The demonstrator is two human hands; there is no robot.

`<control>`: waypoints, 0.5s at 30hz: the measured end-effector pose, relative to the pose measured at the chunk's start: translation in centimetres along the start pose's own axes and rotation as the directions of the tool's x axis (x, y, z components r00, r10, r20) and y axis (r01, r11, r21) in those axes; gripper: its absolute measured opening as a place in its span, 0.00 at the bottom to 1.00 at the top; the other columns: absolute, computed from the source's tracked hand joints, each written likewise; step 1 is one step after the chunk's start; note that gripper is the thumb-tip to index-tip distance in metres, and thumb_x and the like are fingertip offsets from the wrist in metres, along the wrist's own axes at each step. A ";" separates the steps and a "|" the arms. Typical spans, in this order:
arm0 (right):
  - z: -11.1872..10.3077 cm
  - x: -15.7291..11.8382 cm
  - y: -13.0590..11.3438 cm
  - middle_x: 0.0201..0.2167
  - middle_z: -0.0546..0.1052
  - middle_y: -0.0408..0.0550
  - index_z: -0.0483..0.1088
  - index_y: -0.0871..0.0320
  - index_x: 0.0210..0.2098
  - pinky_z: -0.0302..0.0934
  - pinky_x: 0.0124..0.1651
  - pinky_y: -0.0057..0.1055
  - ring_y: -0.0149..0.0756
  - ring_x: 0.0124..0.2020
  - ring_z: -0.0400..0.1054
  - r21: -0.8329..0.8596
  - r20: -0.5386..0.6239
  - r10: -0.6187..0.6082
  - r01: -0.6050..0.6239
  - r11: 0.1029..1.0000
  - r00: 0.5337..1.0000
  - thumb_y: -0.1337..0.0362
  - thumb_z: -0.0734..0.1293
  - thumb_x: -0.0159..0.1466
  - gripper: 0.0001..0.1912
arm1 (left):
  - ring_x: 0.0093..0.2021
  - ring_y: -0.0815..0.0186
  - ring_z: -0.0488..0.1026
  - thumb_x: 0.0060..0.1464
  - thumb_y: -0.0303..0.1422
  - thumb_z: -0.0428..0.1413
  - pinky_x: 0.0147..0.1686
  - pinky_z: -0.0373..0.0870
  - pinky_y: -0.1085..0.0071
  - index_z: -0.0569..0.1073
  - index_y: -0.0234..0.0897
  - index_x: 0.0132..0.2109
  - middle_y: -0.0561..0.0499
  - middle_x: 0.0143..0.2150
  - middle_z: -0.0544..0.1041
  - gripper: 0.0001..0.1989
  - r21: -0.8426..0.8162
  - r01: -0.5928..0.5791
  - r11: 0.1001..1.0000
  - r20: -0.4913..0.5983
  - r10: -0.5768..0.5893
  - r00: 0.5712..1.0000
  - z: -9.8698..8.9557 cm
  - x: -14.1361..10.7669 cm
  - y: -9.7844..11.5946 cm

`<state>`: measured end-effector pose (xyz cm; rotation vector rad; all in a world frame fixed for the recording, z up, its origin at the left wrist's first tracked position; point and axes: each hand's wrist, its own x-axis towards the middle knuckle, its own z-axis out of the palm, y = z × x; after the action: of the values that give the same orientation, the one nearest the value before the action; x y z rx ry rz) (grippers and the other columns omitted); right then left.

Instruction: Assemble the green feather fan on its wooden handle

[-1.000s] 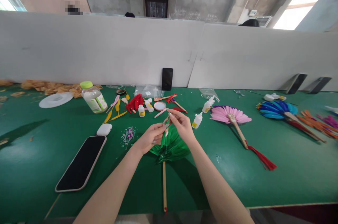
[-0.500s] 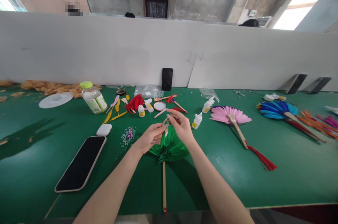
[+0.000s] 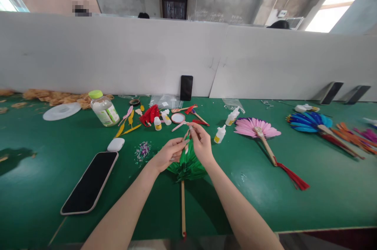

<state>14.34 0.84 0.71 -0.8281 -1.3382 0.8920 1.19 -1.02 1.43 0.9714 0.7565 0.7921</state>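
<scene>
A green feather fan (image 3: 193, 168) lies on the table with its wooden handle (image 3: 183, 210) toward me. Above its upper part, my left hand (image 3: 167, 155) and my right hand (image 3: 202, 142) meet, fingertips pinched together. Between them runs a narrow green feather (image 3: 186, 139), and both hands are closed on it. My fingers hide much of that feather and the fan's top. A pale pink feather (image 3: 178, 125) lies just beyond my fingertips. To the right of my right hand stands a white glue bottle (image 3: 219, 135).
A phone (image 3: 90, 183) and a white case (image 3: 116, 144) lie at left, near purple flakes (image 3: 143, 151). Behind are a green-lidded jar (image 3: 104, 109), red feathers (image 3: 150, 114) and a small round lid (image 3: 178, 118). A pink fan (image 3: 257, 128) and blue fan (image 3: 310, 122) lie right. A white partition (image 3: 118, 53) closes the back.
My right hand has shifted very slightly, its fingertips a little lower and to the right on the green feather. My left hand stays nearly where it was. The shadow at the far left has shrunk.
</scene>
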 end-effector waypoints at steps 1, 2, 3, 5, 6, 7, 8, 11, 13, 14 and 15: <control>-0.1 0.1 0.0 0.23 0.68 0.44 0.68 0.59 0.42 0.59 0.28 0.28 0.31 0.24 0.62 -0.007 -0.002 0.006 -0.006 1.000 1.000 0.57 0.60 0.62 0.14 | 0.13 0.81 0.41 0.51 0.40 0.55 0.13 0.39 0.81 0.66 0.33 0.28 0.63 0.13 0.48 0.14 0.000 -0.001 1.000 -0.001 0.001 1.000 0.0 0.0 0.0; -0.1 0.1 0.0 0.23 0.68 0.44 0.68 0.59 0.41 0.59 0.28 0.28 0.31 0.24 0.62 -0.007 0.003 0.014 -0.014 1.000 1.000 0.57 0.60 0.62 0.14 | 0.13 0.81 0.41 0.51 0.40 0.55 0.13 0.39 0.81 0.67 0.33 0.28 0.63 0.13 0.47 0.14 -0.001 -0.003 1.000 -0.004 0.003 1.000 0.0 0.0 -0.1; -0.2 0.2 0.0 0.23 0.69 0.44 0.68 0.59 0.41 0.59 0.28 0.28 0.31 0.24 0.62 0.000 0.013 0.022 -0.022 1.000 1.000 0.56 0.60 0.62 0.14 | 0.13 0.81 0.41 0.51 0.40 0.55 0.13 0.39 0.81 0.67 0.33 0.28 0.63 0.13 0.47 0.14 -0.001 -0.006 1.000 -0.008 0.006 1.000 -0.1 0.0 -0.1; -0.4 0.4 0.0 0.22 0.68 0.44 0.69 0.58 0.41 0.59 0.29 0.29 0.32 0.24 0.62 0.030 0.029 0.038 -0.039 0.999 0.999 0.56 0.61 0.61 0.15 | 0.13 0.81 0.41 0.50 0.40 0.56 0.13 0.39 0.81 0.67 0.33 0.28 0.63 0.14 0.48 0.13 -0.004 -0.011 1.000 -0.017 0.011 1.000 -0.2 0.0 -0.1; -0.4 0.5 -0.1 0.22 0.68 0.43 0.69 0.58 0.41 0.60 0.29 0.29 0.31 0.24 0.63 0.051 0.035 0.046 -0.047 0.998 0.998 0.56 0.61 0.61 0.15 | 0.13 0.81 0.41 0.50 0.39 0.56 0.13 0.39 0.81 0.67 0.33 0.28 0.63 0.14 0.48 0.13 -0.005 -0.014 1.000 -0.021 0.014 1.000 -0.3 0.0 -0.1; -0.5 0.5 -0.1 0.21 0.68 0.43 0.70 0.58 0.41 0.60 0.30 0.29 0.31 0.24 0.63 0.073 0.043 0.053 -0.056 0.996 0.998 0.56 0.61 0.61 0.15 | 0.13 0.81 0.41 0.50 0.39 0.56 0.12 0.39 0.81 0.67 0.33 0.29 0.63 0.14 0.48 0.13 -0.005 -0.017 1.000 -0.026 0.017 1.000 -0.3 0.0 -0.1; -0.5 0.6 -0.1 0.22 0.69 0.43 0.70 0.58 0.41 0.61 0.30 0.29 0.31 0.24 0.64 0.091 0.054 0.060 -0.065 0.994 0.997 0.56 0.62 0.60 0.15 | 0.13 0.81 0.41 0.50 0.39 0.56 0.13 0.40 0.81 0.67 0.33 0.28 0.63 0.14 0.48 0.13 -0.002 -0.021 1.000 -0.032 0.021 0.999 -0.3 0.0 -0.1; -0.7 0.7 -0.1 0.23 0.70 0.43 0.70 0.58 0.42 0.62 0.31 0.29 0.32 0.26 0.66 0.090 0.085 0.076 -0.084 0.992 0.993 0.57 0.66 0.56 0.16 | 0.13 0.81 0.42 0.51 0.40 0.55 0.13 0.41 0.81 0.67 0.33 0.27 0.63 0.13 0.48 0.13 0.030 -0.021 0.999 -0.037 0.022 0.999 -0.2 0.0 0.0; -0.8 0.7 0.0 0.23 0.71 0.43 0.70 0.58 0.42 0.62 0.31 0.29 0.33 0.28 0.68 0.069 0.098 0.077 -0.084 0.994 0.992 0.57 0.67 0.56 0.17 | 0.13 0.81 0.42 0.51 0.40 0.55 0.13 0.41 0.81 0.67 0.33 0.27 0.63 0.13 0.48 0.14 0.047 -0.016 0.999 -0.035 0.018 0.999 -0.1 0.0 0.1; -0.8 0.7 0.0 0.23 0.71 0.44 0.70 0.58 0.42 0.62 0.31 0.29 0.34 0.28 0.68 0.062 0.100 0.075 -0.082 0.995 0.992 0.57 0.66 0.56 0.17 | 0.13 0.81 0.42 0.50 0.41 0.55 0.13 0.41 0.81 0.67 0.33 0.27 0.63 0.13 0.48 0.14 0.049 -0.015 0.999 -0.035 0.016 0.999 0.0 0.1 0.1; -0.8 0.7 0.0 0.23 0.71 0.44 0.70 0.58 0.42 0.62 0.31 0.29 0.33 0.27 0.68 0.058 0.102 0.071 -0.078 0.995 0.992 0.57 0.66 0.56 0.17 | 0.13 0.81 0.42 0.50 0.41 0.55 0.13 0.41 0.81 0.67 0.33 0.27 0.63 0.13 0.48 0.15 0.046 -0.014 0.999 -0.037 0.016 0.999 0.1 0.1 0.1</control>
<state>15.19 1.49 0.93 -0.7983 -1.3661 1.0402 1.26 -0.96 1.54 1.0068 0.8035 0.8103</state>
